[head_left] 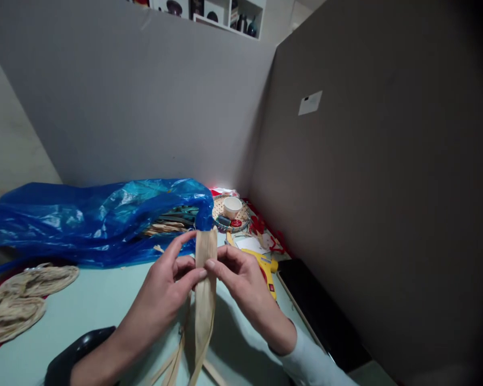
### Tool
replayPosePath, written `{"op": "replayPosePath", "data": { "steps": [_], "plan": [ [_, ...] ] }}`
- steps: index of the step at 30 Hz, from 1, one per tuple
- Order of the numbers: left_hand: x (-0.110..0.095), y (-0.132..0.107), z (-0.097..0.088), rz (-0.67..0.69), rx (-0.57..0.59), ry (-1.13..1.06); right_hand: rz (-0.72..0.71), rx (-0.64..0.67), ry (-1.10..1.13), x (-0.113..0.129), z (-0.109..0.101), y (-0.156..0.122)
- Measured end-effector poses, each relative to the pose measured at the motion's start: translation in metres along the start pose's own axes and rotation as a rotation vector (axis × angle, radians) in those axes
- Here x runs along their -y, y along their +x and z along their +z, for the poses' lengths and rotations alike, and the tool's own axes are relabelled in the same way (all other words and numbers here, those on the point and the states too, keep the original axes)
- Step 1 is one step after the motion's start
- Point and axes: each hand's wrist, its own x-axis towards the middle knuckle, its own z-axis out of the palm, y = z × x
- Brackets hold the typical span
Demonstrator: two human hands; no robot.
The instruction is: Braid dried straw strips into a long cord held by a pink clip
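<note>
A broad, pale strip of dried leaf (205,316) hangs upright between my hands over the table, its lower end narrowing. My left hand (175,279) pinches its left edge, with the thumb on the front and the index finger near the top. From the other side, my right hand (241,276) grips the strip with thumb and fingers at about the same height. Below, several thinner dried strips (173,367) spread over the pale green tabletop (92,300).
An open blue plastic bag (104,214) of dried strips lies behind. At left are woven straw slippers (20,305). To the right lie a yellow glue gun (268,271) and a black flat device (322,313). Farther back, a woven tray (243,222) holds a white cup (232,206).
</note>
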Motion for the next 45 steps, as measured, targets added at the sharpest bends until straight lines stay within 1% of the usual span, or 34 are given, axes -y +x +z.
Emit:
{"op": "replayPosePath", "data": {
  "steps": [2,5,11,17,24,29,38,45],
  "plan": [
    [-0.001,0.005,-0.002,-0.063,0.045,-0.038,0.046,0.004,0.042,-0.002,-0.004,0.001],
    [0.000,0.009,-0.005,-0.092,0.094,-0.038,0.105,0.029,0.091,-0.002,-0.010,0.002],
    [0.005,0.007,-0.005,-0.107,0.090,-0.057,0.120,0.063,0.164,-0.001,-0.014,-0.001],
    [0.000,0.004,-0.004,-0.147,0.189,0.005,0.145,0.074,0.190,-0.002,-0.015,-0.004],
    [-0.003,0.003,-0.001,-0.127,0.096,0.119,0.206,0.109,0.239,-0.001,-0.011,-0.005],
    [-0.002,0.001,0.001,-0.074,0.074,0.168,0.200,0.086,0.130,-0.003,-0.011,-0.006],
    [0.002,0.004,0.000,-0.082,0.128,0.138,0.197,0.054,0.071,-0.001,-0.013,-0.008],
    [-0.001,-0.001,-0.003,-0.088,0.139,0.163,0.199,0.132,0.165,-0.002,-0.015,-0.009]
  ]
}}
